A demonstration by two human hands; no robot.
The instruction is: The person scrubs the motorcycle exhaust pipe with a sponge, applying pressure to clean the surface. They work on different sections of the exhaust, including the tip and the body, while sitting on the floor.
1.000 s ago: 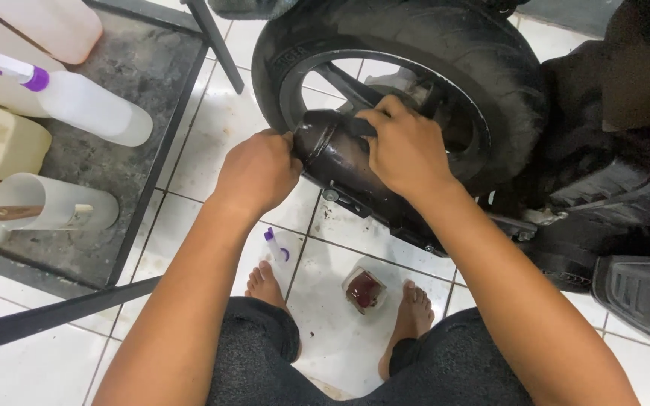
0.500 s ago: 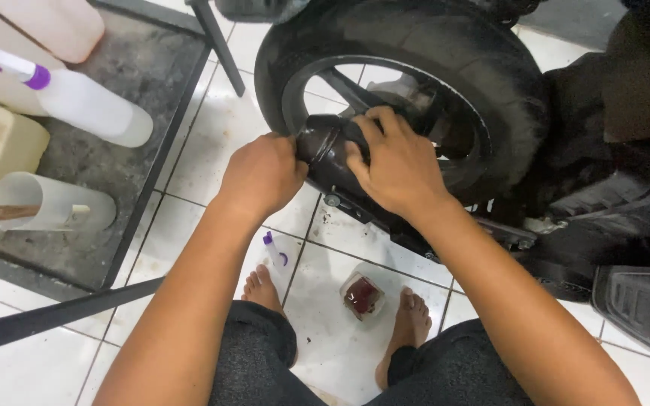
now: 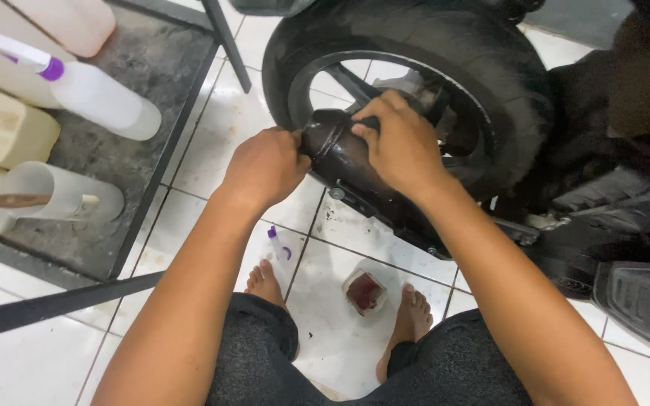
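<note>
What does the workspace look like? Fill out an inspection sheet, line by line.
Surface: white tiled floor, smudged with dark spots.
Job's things: black rounded cover beside the scooter rear wheel.
Clutter: small square dish of dark red stuff and a small purple-capped tube between the bare feet.
Hands: left hand grips the cover's end; right hand lies over its top.
Cables: nothing seen.
Surroundings: metal-framed rack on the left with a white purple-capped bottle and a white cup.
</note>
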